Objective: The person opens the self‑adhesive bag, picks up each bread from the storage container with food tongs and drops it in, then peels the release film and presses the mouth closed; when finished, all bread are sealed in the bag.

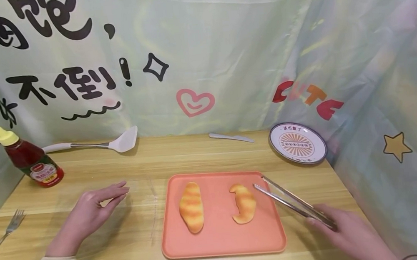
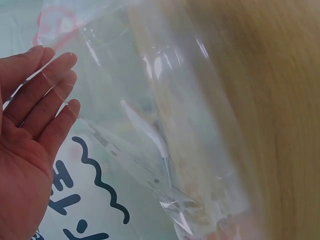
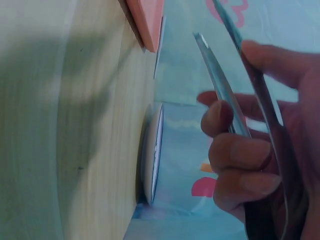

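Note:
My right hand (image 1: 347, 227) grips metal tongs (image 1: 294, 201), fingers curled round the handles in the right wrist view. The tips stand apart with nothing between them, over the right side of a pink tray (image 1: 223, 245). Just left of the tips, a crescent-shaped croissant (image 1: 245, 204) lies on the tray. A longer bread roll (image 1: 192, 209) with a striped golden top lies on its left half. Left of the tray, my left hand (image 1: 95, 208) pinches a clear plastic bag (image 2: 200, 120) between thumb and fingertips. The see-through bag is only faintly visible from the head.
A red sauce bottle (image 1: 32, 161) with a yellow cap stands at the back left, beside a white spatula (image 1: 124, 140). A fork (image 1: 5, 235) lies at the left edge. Along the back are a knife (image 1: 232, 137) and a round patterned plate (image 1: 298, 143).

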`<state>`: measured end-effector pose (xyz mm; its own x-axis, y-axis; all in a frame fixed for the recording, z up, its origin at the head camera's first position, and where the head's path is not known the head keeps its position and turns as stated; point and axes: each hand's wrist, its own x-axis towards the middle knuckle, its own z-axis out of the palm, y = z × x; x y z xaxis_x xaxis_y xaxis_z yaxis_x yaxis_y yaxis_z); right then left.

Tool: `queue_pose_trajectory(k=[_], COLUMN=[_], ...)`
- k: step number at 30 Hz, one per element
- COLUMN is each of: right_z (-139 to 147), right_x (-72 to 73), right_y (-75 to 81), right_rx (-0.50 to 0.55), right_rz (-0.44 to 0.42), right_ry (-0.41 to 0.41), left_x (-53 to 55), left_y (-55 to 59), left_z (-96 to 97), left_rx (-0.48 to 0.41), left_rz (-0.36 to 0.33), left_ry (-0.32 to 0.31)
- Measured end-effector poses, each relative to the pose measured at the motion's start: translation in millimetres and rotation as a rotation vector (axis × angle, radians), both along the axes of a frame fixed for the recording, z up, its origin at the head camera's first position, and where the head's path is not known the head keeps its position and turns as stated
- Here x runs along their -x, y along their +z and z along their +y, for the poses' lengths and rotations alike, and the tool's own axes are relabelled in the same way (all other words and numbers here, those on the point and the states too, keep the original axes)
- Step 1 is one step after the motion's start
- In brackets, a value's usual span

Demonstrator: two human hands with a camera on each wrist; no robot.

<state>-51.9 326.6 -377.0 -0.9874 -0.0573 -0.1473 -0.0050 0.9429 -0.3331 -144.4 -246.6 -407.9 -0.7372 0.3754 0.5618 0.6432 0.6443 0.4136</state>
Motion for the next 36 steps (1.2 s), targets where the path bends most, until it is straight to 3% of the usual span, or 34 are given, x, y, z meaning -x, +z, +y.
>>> queue_pose_trajectory(k=[7,14,25,31,36], right_z=[-0.7,-2.6,-7.4,-6.0,-2.1], right_x=[-4.8,2.3,6.3,4.4,0.7], right_y=[-4.6,-8.6,-12.2,-12.7,-12.6], right_rx=[0.005,0.015,0.061,0.103,0.059], right_rz=[-0.007,-0.216,-0.282,-0.263,-0.109], right_ry=[0.09,-0.006,-0.042,0.014,0.169], left_x=[-1.4,-1.0,-2.0,-2.8,-3.2], left_y=[0.3,-2.5,-2.3,-2.2,-2.0], left_z=[-1.2,-1.5,-0.9,-1.0,-0.9], left_rx=[0.0,-0.003,0.015,0.013,0.011], left_rz=[-0.004,-0.016,-0.031,-0.03,-0.029], left_ry=[0.001,-0.003,0.003,0.005,0.007])
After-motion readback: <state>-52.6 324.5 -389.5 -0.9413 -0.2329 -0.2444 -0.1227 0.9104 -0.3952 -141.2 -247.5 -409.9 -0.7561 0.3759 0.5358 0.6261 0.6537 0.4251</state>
